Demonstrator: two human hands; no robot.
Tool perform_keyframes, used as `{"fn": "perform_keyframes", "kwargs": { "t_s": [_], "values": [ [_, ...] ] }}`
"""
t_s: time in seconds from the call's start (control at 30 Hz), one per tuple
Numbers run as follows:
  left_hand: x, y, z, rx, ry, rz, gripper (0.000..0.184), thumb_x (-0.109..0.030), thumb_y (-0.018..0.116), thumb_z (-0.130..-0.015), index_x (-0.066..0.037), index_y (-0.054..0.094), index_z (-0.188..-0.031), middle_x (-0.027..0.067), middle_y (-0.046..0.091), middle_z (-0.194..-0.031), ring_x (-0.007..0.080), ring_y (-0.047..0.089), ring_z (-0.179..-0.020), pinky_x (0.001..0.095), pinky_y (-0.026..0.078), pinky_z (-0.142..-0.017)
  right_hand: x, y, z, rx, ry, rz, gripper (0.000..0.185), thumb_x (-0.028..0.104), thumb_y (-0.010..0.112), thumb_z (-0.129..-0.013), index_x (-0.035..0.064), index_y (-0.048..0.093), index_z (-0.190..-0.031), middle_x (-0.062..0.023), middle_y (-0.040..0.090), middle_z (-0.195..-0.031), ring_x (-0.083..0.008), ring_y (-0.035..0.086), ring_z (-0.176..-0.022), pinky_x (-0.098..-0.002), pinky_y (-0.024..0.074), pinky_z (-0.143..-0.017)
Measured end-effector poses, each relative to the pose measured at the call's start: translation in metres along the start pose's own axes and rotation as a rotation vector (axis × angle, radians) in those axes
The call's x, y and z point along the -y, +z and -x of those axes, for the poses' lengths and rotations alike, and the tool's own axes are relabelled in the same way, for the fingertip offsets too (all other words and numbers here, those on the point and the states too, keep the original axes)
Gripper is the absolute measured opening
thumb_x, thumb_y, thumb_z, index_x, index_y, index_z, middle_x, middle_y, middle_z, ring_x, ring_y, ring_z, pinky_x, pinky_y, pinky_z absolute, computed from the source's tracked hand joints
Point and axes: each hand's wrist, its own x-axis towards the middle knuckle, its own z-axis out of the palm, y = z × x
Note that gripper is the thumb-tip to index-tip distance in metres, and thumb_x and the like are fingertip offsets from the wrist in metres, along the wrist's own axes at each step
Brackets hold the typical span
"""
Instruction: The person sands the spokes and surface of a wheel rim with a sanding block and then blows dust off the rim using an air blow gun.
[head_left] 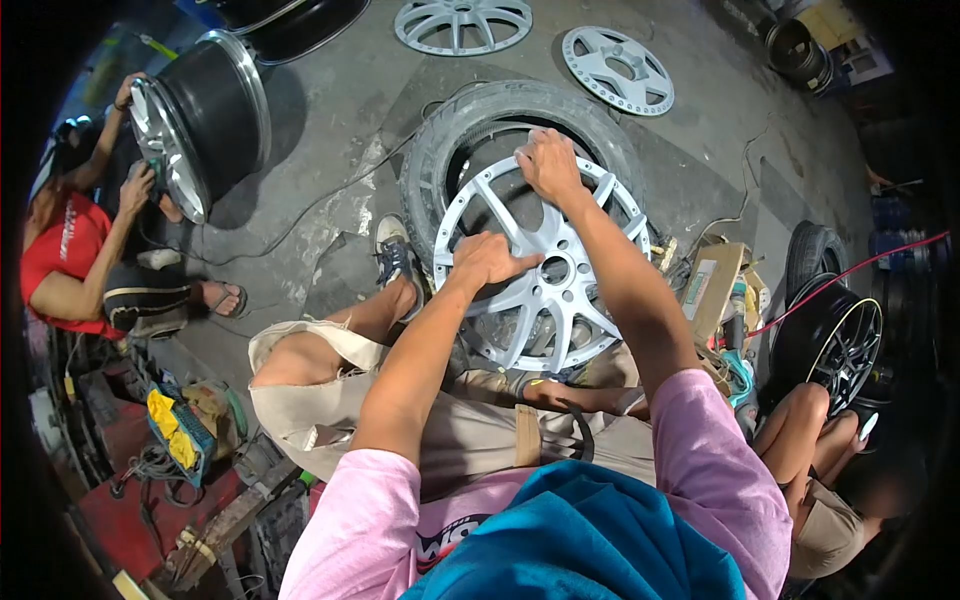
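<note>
A pale grey multi-spoke wheel face [545,235] lies tilted in front of me, over a worn tyre [425,165] on the floor. My left hand [488,262] grips one of its spokes, thumb stretched towards the centre hole and fingers curled out of sight. At the far edge of the wheel face is my right hand [550,165], its fingers bent and pressed together against the rim. What those fingers may hold is hidden.
Two more grey wheel faces, one multi-spoke [463,45] and one five-spoke [620,70], lie beyond the tyre. At left a person in red [70,255] handles a polished wheel [205,110]. Tools [738,310] and a black wheel [815,335] are at right, near another person's knees.
</note>
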Motion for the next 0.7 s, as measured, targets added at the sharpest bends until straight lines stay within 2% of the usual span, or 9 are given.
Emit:
{"fn": "perform_keyframes", "kwargs": {
  "t_s": [0.13,0.3,0.4,0.47,0.5,0.53,0.6,0.63,0.7],
  "values": [
    [0.004,-0.006,-0.001,0.02,0.026,0.038,0.104,-0.095,0.053,-0.077,0.002,0.081,-0.105,0.0275,0.077,-0.104,0.0426,0.074,-0.105,0.0488,0.058,-0.092,0.015,-0.017,0.061,-0.16,-0.059,-0.092,0.026,0.019,0.069,-0.093,0.007,0.075,-0.116,-0.0084,0.065,-0.113,-0.0295,0.057,-0.11,-0.0461,0.0427,-0.089],
    [0.003,0.003,0.004,-0.066,0.094,0.035,0.106,-0.095,0.049,-0.08,0.003,0.08,-0.105,0.0304,0.076,-0.103,0.0437,0.074,-0.105,0.0513,0.057,-0.092,0.048,-0.036,0.198,-0.099,0.016,-0.004,0.038,0.016,0.071,-0.09,0.006,0.072,-0.126,-0.0092,0.064,-0.119,-0.0315,0.056,-0.118,-0.0487,0.0426,-0.096],
    [0.01,0.008,0.005,-0.126,0.109,-0.009,0.098,-0.088,0.046,-0.089,0.004,0.08,-0.099,0.0324,0.075,-0.101,0.046,0.073,-0.102,0.0523,0.057,-0.091,0.056,-0.046,0.252,-0.075,0.106,0.0,0.032,0.016,0.07,-0.092,0.0062,0.074,-0.123,-0.0095,0.065,-0.119,-0.0318,0.056,-0.117,-0.0488,0.0431,-0.096],
    [0.021,0.02,0.007,-0.21,0.203,-0.031,0.092,-0.079,0.044,-0.097,0.005,0.079,-0.099,0.0302,0.076,-0.098,0.043,0.075,-0.098,0.0496,0.058,-0.087,0.055,-0.057,0.271,-0.056,0.148,-0.006,0.029,0.016,0.069,-0.094,0.0063,0.075,-0.121,-0.0095,0.065,-0.118,-0.0319,0.056,-0.115,-0.0482,0.0436,-0.095],
    [0.018,0.013,0.018,-0.173,0.169,-0.014,0.082,-0.071,0.047,-0.101,0.004,0.078,-0.102,0.0283,0.075,-0.106,0.0436,0.071,-0.105,0.0489,0.056,-0.092,0.052,-0.064,0.273,-0.074,0.224,-0.069,0.026,0.017,0.069,-0.096,0.0062,0.076,-0.118,-0.0099,0.066,-0.117,-0.0319,0.057,-0.112,-0.0473,0.0441,-0.093],
    [0.024,0.017,0.018,-0.178,0.175,-0.027,0.082,-0.071,0.047,-0.101,0.004,0.078,-0.102,0.0283,0.075,-0.106,0.0436,0.071,-0.105,0.0489,0.056,-0.092,0.049,-0.072,0.272,-0.094,0.298,-0.134,0.023,0.017,0.068,-0.097,0.006,0.077,-0.116,-0.0103,0.066,-0.115,-0.0319,0.057,-0.109,-0.0464,0.0446,-0.092],
    [0.047,0.024,0.02,-0.474,0.365,-0.149,0.066,-0.061,0.059,-0.1,0.003,0.076,-0.101,0.0286,0.07,-0.108,0.0436,0.065,-0.11,0.051,0.052,-0.097,0.04,-0.082,0.265,-0.194,0.314,-0.087,0.021,0.018,0.067,-0.099,0.0058,0.078,-0.113,-0.0116,0.068,-0.108,-0.0322,0.059,-0.101,-0.0459,0.0454,-0.089],
    [0.05,0.013,0.034,-0.502,0.381,-0.155,0.055,-0.052,0.063,-0.1,0.001,0.076,-0.102,0.0251,0.066,-0.114,0.0417,0.058,-0.115,0.0495,0.05,-0.101,0.033,-0.085,0.262,-0.277,0.369,-0.108,0.02,0.018,0.066,-0.1,0.0058,0.078,-0.111,-0.0122,0.068,-0.104,-0.0331,0.06,-0.1,-0.0466,0.0459,-0.088],
    [0.057,-0.008,0.062,-0.508,0.278,-0.167,0.056,-0.053,0.062,-0.1,0.001,0.076,-0.103,0.0259,0.067,-0.117,0.0433,0.06,-0.117,0.0492,0.051,-0.101,0.019,-0.083,0.261,-0.368,0.426,-0.143,0.02,0.018,0.066,-0.1,0.0059,0.079,-0.109,-0.0127,0.069,-0.1,-0.034,0.061,-0.098,-0.0474,0.0463,-0.087]
  ]
}}
